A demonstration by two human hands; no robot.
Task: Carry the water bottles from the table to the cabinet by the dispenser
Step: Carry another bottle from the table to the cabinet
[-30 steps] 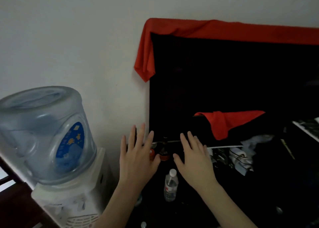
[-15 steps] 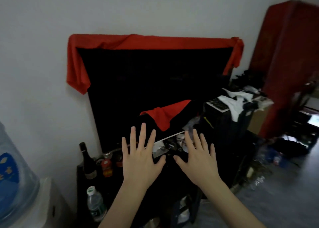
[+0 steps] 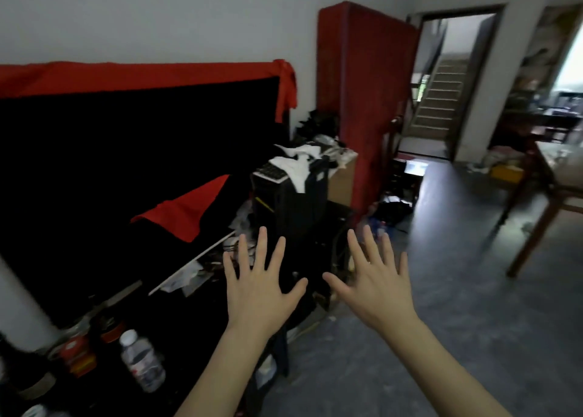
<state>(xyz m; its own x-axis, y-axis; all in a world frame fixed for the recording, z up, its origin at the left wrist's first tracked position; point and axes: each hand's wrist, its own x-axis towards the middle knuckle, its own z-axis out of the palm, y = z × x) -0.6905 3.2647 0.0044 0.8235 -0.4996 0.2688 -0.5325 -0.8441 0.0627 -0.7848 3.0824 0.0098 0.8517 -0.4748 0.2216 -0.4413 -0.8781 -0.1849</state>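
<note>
bottle [image 3: 142, 364] now lower-left of hands [image 3: 318, 285]

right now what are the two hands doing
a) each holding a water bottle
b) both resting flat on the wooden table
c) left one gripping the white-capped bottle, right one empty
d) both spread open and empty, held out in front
d: the left hand and right hand are both held up with fingers spread and nothing in them, while the water bottle stands untouched on the dark cabinet top at lower left.
</note>
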